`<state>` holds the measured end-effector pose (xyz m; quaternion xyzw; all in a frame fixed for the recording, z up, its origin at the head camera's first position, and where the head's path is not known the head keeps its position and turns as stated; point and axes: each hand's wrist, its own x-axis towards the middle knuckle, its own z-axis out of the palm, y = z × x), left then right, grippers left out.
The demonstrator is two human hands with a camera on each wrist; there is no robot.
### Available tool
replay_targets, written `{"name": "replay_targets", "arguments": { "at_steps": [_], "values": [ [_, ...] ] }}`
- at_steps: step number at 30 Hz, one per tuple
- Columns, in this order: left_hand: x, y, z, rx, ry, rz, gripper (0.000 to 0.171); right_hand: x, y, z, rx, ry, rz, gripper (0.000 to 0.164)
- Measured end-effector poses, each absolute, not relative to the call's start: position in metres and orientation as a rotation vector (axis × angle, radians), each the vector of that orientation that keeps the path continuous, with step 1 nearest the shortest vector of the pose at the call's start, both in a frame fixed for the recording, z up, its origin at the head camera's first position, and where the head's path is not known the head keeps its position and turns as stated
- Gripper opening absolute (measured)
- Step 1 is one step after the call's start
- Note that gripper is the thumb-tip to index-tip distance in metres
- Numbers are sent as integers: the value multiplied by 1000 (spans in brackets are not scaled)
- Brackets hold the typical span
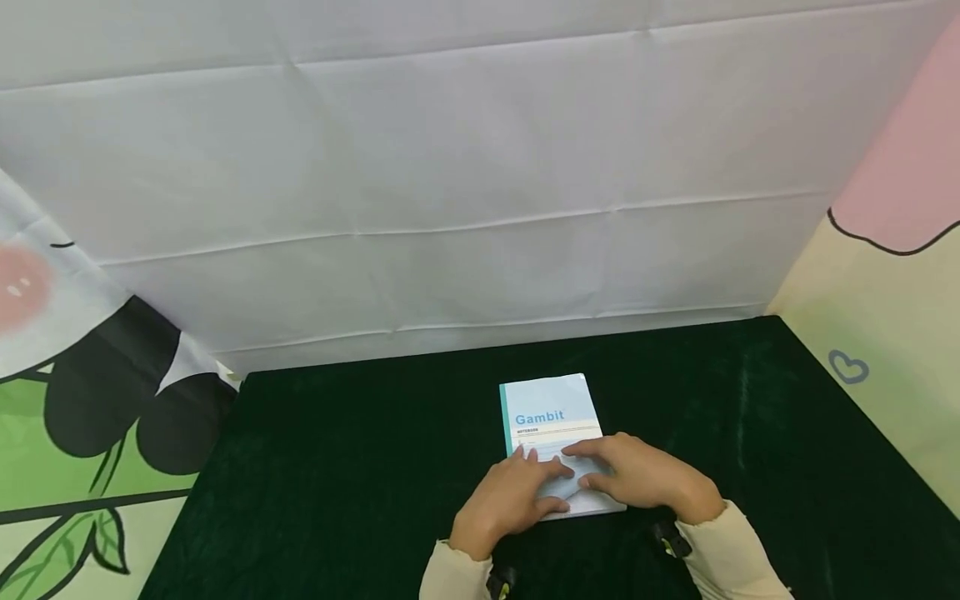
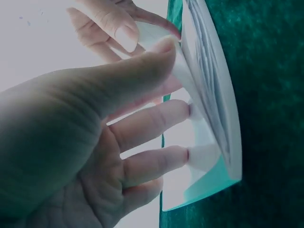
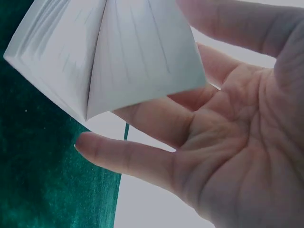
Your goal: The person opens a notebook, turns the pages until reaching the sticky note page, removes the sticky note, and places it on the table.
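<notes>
A light blue notebook [image 1: 546, 400] with a teal spine lies on the dark green cloth, and its front cover reads "Gambit". Both hands are at its near half. The cover and some pages bow up at the near edge, baring lined paper [image 3: 137, 52] in the right wrist view. My left hand [image 1: 513, 498] holds the raised cover edge, with its thumb at that edge and its fingers against the cover. On the other side, my right hand [image 1: 637, 471] has fingers extended, touching the cover near the raised corner. The right thumb's contact is partly hidden.
Dark green cloth [image 1: 360, 467] covers the table. A white sheet [image 1: 450, 167] hangs behind it. Printed panels stand at the left [image 1: 112, 417] and right [image 1: 885, 333]. Dark wrist devices [image 1: 670, 540] sit below light sleeves.
</notes>
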<state>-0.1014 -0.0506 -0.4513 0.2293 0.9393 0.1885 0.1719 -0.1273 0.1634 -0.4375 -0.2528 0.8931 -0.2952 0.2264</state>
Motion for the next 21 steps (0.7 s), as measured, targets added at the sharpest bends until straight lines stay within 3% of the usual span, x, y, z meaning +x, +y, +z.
{"name": "replay_targets", "arguments": {
  "at_steps": [5,10,16,19,21],
  "values": [
    [-101,-49,-450,649,2650,526,34,-128,164,-436,-684,2512,-826,40],
    [-98,-37,-454,667,2698,446,26,-131,165,-438,-760,2551,-873,10],
    [-84,-13,-461,680,2773,367,15,-125,167,-453,-818,2509,-954,25],
    [-80,-6,-462,643,2831,400,11,-126,167,-454,-828,2478,-967,23],
    [-80,-6,-463,623,2894,397,18,-129,166,-453,-833,2464,-951,20]
  ]
}}
